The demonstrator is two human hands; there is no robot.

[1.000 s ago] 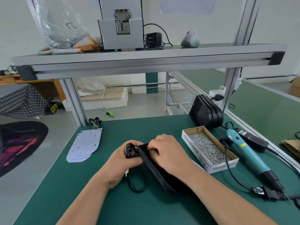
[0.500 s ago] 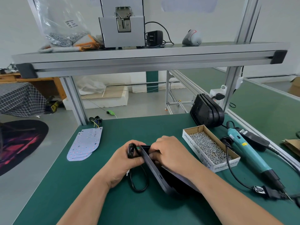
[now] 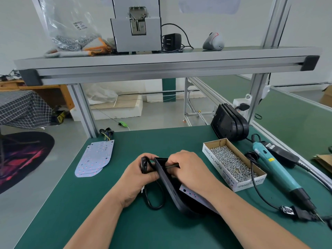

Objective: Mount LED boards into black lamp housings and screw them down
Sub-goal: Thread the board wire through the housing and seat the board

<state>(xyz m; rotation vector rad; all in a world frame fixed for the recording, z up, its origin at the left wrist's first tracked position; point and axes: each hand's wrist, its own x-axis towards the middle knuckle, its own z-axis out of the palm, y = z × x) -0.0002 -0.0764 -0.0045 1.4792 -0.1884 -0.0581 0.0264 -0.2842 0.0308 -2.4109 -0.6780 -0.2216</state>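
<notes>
A black lamp housing (image 3: 169, 187) stands tilted on its edge in the middle of the green bench. My left hand (image 3: 139, 175) grips its far end together with a coiled black cable (image 3: 154, 198) that loops down onto the mat. My right hand (image 3: 190, 169) reaches into the housing's far end, fingers curled round a thin dark wire there. A white LED board (image 3: 193, 194) with red dots lies inside the housing, partly hidden under my right wrist.
Spare LED boards (image 3: 94, 158) are stacked at the left with a wire bundle (image 3: 106, 133) behind. A cardboard box of screws (image 3: 231, 163), a teal electric screwdriver (image 3: 276, 169) and stacked black housings (image 3: 229, 123) stand to the right.
The housing has tilted up further, and the white LED board now shows inside it. Both hands stayed at its far end.
</notes>
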